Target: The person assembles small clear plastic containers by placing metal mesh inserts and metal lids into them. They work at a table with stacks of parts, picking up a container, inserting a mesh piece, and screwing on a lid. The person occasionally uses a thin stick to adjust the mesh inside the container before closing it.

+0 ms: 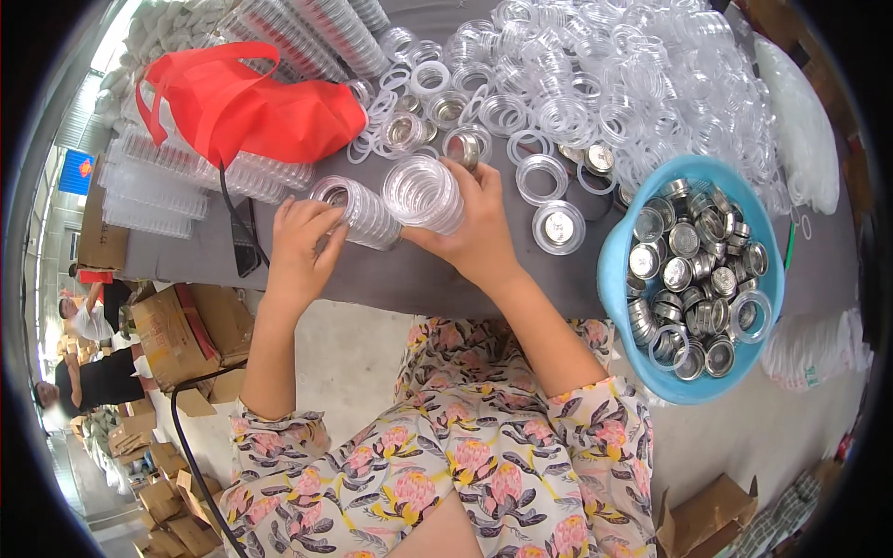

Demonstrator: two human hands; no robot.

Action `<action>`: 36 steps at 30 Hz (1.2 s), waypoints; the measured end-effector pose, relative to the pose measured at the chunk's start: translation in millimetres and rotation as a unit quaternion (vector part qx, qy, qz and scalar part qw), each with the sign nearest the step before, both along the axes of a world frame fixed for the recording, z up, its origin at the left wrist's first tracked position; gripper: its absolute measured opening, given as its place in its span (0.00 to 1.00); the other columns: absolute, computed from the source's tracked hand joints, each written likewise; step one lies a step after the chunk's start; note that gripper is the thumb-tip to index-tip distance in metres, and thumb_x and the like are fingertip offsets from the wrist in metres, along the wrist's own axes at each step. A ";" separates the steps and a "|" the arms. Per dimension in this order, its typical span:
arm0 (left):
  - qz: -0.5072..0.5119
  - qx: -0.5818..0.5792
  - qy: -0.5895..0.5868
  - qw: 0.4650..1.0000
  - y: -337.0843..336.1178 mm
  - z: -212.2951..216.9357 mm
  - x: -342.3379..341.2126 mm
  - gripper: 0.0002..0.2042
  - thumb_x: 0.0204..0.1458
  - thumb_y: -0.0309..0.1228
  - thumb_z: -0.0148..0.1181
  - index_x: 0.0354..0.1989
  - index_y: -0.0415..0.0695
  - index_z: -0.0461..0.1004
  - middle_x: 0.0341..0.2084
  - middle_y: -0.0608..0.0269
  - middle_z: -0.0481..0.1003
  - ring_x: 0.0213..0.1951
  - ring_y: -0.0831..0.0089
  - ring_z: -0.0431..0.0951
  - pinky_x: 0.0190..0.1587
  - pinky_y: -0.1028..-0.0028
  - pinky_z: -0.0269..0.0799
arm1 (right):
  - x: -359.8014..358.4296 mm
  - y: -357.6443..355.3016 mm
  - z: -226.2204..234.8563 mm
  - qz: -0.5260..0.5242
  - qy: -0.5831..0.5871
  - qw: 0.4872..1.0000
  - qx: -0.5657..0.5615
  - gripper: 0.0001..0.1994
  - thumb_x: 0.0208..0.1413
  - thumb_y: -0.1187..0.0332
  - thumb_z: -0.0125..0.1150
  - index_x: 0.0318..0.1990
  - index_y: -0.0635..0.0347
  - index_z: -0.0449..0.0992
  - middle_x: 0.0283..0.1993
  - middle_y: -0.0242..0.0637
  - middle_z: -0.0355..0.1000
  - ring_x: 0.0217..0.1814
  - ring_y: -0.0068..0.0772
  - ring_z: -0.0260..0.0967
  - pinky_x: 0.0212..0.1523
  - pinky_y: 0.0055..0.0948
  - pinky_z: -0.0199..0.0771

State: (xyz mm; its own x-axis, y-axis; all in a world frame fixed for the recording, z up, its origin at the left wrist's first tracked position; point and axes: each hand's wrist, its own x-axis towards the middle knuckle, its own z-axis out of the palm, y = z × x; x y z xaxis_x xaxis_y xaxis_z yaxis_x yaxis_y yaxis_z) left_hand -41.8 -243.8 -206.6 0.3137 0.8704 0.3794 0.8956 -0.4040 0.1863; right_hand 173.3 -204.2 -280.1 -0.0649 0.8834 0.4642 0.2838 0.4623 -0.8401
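Note:
My right hand [476,228] is closed round a short stack of clear round plastic pieces [423,193], their openings facing up. At its fingertips is a silver metal lid with a clear rim [465,149]; whether the fingers grip it or only touch it is hard to see. To the left, my left hand [305,244] has its fingers curled against the end of a second stack of clear plastic rings [363,219], tilted on the grey-covered table [372,272]. Right of my right hand lies a clear ring with a metal lid inside it [558,228].
A blue basin [611,270] full of metal lids stands at the right. Behind spreads a large heap of clear rings [605,70]. A red bag [270,112] lies across rows of clear plastic pieces, with a phone [245,244] near it. Cardboard boxes [181,335] stand left.

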 end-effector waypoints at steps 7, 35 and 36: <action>-0.042 0.027 -0.294 0.955 4.4 22.7 41.4 0.14 0.43 0.24 0.62 0.40 0.43 0.75 0.37 0.59 0.73 0.42 0.62 0.71 0.52 0.65 0.60 | 33.4 -4.0 41.6 0.010 -0.050 0.981 0.186 0.19 0.37 0.65 0.65 0.41 0.61 0.75 0.43 0.40 0.65 0.49 0.42 0.63 0.52 0.40 0.61; -0.152 -0.111 -0.097 0.977 27.2 17.0 58.6 0.10 0.48 0.25 0.58 0.40 0.44 0.74 0.37 0.61 0.75 0.46 0.65 0.73 0.62 0.54 0.51 | 1.0 5.1 -7.1 0.093 0.060 0.994 0.006 0.40 0.34 0.67 0.72 0.59 0.61 0.59 0.55 0.47 0.64 0.57 0.50 0.62 0.56 0.43 0.62; -0.143 -0.084 -0.147 0.975 22.5 8.2 52.6 0.09 0.49 0.25 0.57 0.40 0.42 0.75 0.37 0.61 0.75 0.45 0.66 0.73 0.60 0.58 0.55 | -1.6 5.2 -6.7 0.107 0.056 0.993 0.002 0.40 0.34 0.66 0.72 0.59 0.61 0.59 0.55 0.47 0.63 0.58 0.50 0.62 0.56 0.43 0.62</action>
State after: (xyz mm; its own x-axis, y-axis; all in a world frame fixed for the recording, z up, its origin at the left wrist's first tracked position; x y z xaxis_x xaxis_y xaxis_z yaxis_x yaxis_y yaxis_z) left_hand 10.9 -221.4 -198.5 0.4521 0.8204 0.3500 0.6480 -0.5717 0.5032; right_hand 171.7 -198.9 -286.7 -0.1981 0.8527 0.4834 0.0831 0.5060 -0.8585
